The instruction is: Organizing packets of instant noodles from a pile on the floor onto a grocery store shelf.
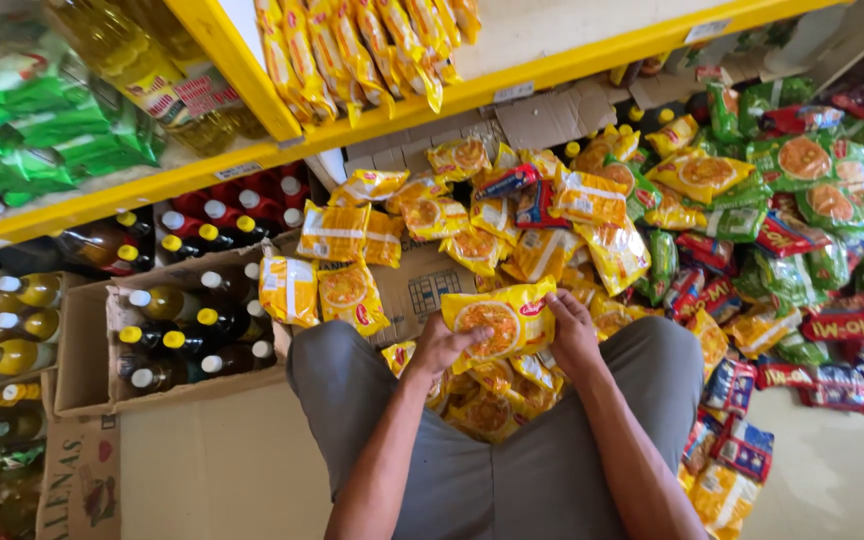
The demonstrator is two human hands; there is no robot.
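Head view: yellow noodle packet (500,320) face-up, long axis crosswise, gripped at either end by left hand (439,347) and right hand (572,335).

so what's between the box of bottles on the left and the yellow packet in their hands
In the head view, two yellow packets leaning on a flattened carton, plus the person's grey-clad knee, lie between the bottle box and the held packet.

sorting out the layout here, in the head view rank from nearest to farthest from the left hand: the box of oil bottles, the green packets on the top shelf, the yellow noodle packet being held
1. Yellow noodle packet: in the left hand itself, over the lap.
2. Box of oil bottles: on the floor, to the left of the knees.
3. Green packets: up on the yellow shelf, far upper left.
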